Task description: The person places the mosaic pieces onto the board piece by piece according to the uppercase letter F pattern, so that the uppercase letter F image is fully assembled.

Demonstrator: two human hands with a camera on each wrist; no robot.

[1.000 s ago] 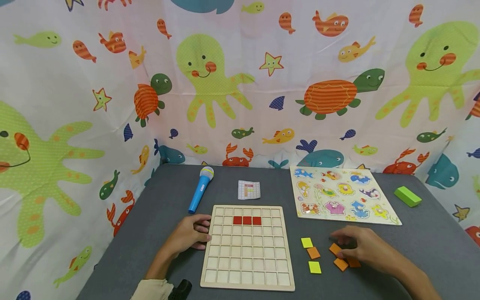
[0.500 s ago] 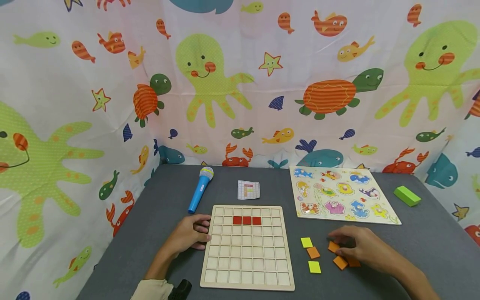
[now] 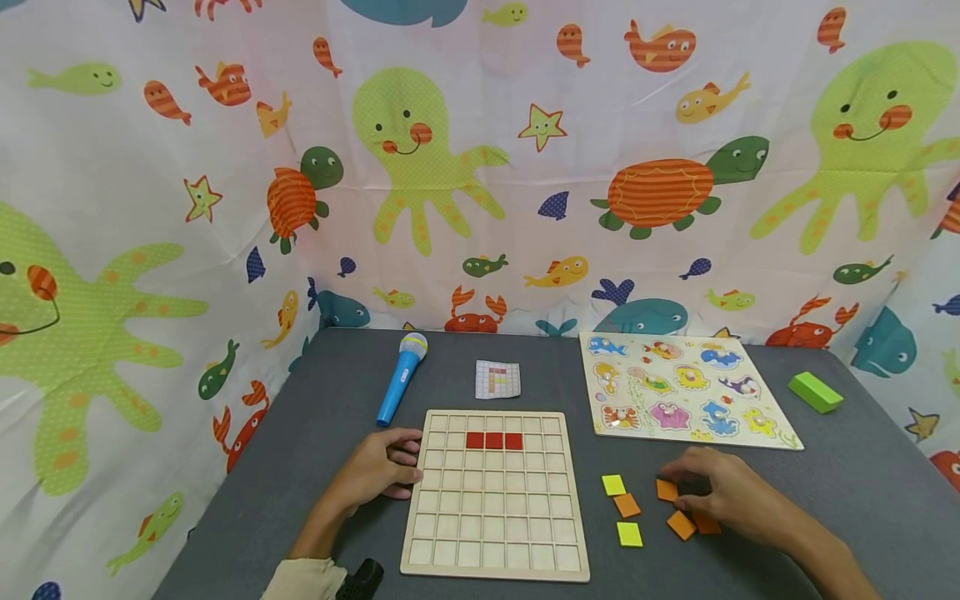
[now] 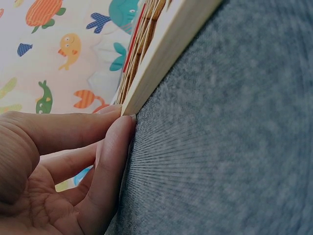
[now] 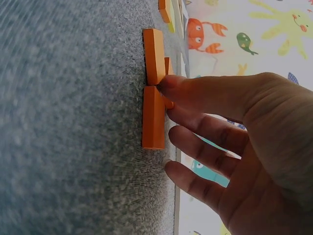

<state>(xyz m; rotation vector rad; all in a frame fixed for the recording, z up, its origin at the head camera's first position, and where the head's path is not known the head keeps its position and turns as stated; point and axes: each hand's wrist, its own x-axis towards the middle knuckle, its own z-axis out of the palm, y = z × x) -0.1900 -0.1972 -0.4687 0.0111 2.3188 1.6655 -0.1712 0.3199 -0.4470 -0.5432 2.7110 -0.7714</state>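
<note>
- Dragging the pair, the two orange tiles (image 3: 682, 526) near the right hand (image 3: 723, 493), looks the likeliest slip: they lie under and just nearer the wearer than its thumb, whose tip sits right at them in the right wrist view, so a low sideways move could carry them along.
- Losing the held tile (image 3: 667, 490) is possible too: the right hand's thumb and fingertips are clamped on it by its edges, and a grip on such a thin piece could pop it loose.
- Scattering the spare tile (image 3: 627, 505), orange, or the yellow tiles (image 3: 631, 535), all left of the right hand, could follow if that hand swept low toward the board (image 3: 493, 503).
- Skidding the board over the worktop (image 3: 345, 383) is a risk at the left hand (image 3: 378, 467), whose fingertips are clamped on the near edge; an uneven push there would turn it.
- Jarring the red tiles (image 3: 493, 441), set in cells to the right of the left hand, might come of a sudden tilt at that edge.
- Bumping the puzzle (image 3: 600, 429), just beyond the right hand, could result from reaching forward.
</note>
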